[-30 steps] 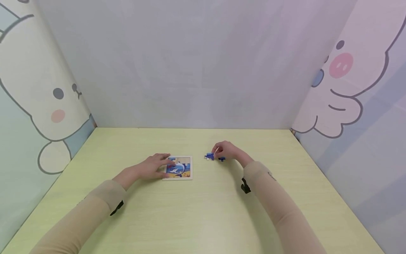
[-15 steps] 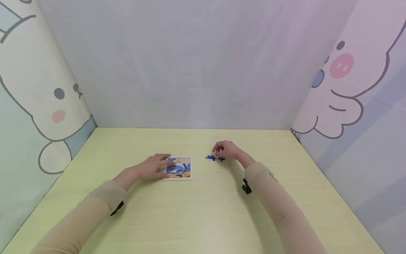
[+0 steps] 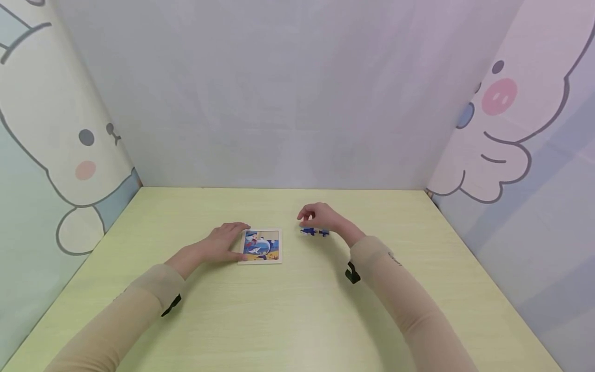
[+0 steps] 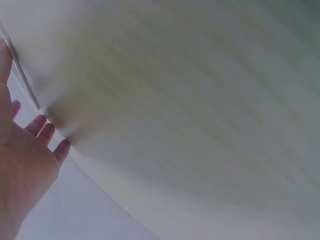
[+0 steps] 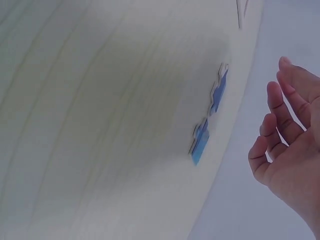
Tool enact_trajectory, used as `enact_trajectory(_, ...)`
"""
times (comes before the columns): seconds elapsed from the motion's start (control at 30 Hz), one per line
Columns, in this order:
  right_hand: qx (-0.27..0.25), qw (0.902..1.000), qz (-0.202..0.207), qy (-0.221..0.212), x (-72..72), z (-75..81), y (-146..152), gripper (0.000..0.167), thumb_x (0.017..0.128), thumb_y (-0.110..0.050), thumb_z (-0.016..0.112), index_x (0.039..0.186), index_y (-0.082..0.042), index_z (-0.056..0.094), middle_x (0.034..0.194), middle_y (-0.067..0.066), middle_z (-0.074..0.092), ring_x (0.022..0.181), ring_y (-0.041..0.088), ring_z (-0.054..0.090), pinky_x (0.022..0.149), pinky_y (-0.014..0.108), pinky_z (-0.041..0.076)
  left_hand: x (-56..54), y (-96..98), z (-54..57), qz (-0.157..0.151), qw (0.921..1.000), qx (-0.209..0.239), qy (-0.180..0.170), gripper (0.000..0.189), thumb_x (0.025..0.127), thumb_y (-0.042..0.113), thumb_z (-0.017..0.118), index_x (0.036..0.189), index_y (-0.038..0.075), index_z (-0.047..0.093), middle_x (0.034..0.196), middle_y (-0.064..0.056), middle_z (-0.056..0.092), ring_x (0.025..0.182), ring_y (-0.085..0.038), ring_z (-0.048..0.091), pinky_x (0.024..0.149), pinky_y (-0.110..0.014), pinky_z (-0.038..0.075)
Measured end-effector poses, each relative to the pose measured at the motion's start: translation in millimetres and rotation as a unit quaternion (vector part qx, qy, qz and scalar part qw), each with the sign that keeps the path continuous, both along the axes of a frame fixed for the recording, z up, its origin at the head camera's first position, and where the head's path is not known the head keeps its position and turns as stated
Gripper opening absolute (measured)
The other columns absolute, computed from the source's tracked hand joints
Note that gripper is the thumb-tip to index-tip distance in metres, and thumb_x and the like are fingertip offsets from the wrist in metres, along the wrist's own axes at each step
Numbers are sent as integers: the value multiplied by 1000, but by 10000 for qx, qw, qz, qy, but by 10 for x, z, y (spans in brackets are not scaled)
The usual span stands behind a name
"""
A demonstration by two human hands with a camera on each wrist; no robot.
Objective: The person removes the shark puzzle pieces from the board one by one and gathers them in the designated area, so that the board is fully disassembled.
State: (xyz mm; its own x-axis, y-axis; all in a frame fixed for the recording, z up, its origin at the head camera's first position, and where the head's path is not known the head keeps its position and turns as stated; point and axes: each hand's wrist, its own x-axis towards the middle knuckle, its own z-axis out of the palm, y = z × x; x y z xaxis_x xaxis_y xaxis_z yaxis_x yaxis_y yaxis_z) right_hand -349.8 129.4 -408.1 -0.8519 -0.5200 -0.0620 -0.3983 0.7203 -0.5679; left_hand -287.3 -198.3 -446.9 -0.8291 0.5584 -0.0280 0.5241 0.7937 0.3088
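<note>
A square jigsaw puzzle in a pale frame lies on the table, its picture a blue and white dolphin over yellow sand. My left hand rests along its left side, thumb by the lower corner and fingers by the upper one. Fairly straight fingers touch down beside the frame edge in the left wrist view. Two blue puzzle pieces lie to the right, a larger one and a smaller one. Above them hovers my right hand, fingers loosely bent, with nothing seen between them.
The pale yellow-green table ends at a plain grey-white backdrop. Side curtains with cartoon animals stand left and right. A dark wrist strap shows under the right cuff.
The right hand lets go of the larger piece, rises and shifts left over the pieces. The left index finger draws back from the picture to the frame's edge.
</note>
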Motion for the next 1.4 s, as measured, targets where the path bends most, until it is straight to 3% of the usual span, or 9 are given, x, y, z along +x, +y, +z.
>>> enact_trajectory(0.17,-13,9996,156,215,23,21,-182,25,86,-22,70,106,-9,66,92,0,64,81,16,51,72,28,44,2,-3,1,218,9998,-44,-12,92,77,61,66,146,11,30,150,-17,30,137,-40,25,106,-65,21)
enact_trajectory(0.37,-95,9992,285,257,28,14,-422,31,85,-21,72,112,-8,65,109,9,64,100,22,54,91,35,45,-23,-20,-13,237,9997,-101,-6,93,77,63,65,146,10,33,151,-17,29,138,-41,24,106,-65,21)
enact_trajectory(0.5,-213,9990,364,174,36,-6,-571,33,83,-20,73,113,-7,65,113,11,63,107,26,54,96,38,43,-39,-27,-24,241,9996,-155,-21,94,76,66,62,146,10,33,151,-16,29,138,-40,23,107,-64,20)
enact_trajectory(0.93,234,9964,804,95,67,-142,-902,25,84,-27,72,108,-22,68,115,-1,58,113,18,49,99,35,41,-31,-8,12,226,9997,-104,33,91,76,64,65,144,11,37,149,-16,32,136,-39,27,103,-64,25)
enact_trajectory(1.4,611,9928,1029,-7,-28,-276,-1044,23,84,-29,72,107,-23,70,113,-4,57,108,13,47,95,30,39,-51,-9,15,164,9997,-154,94,89,77,63,64,143,9,38,148,-16,33,134,-39,29,102,-64,27)
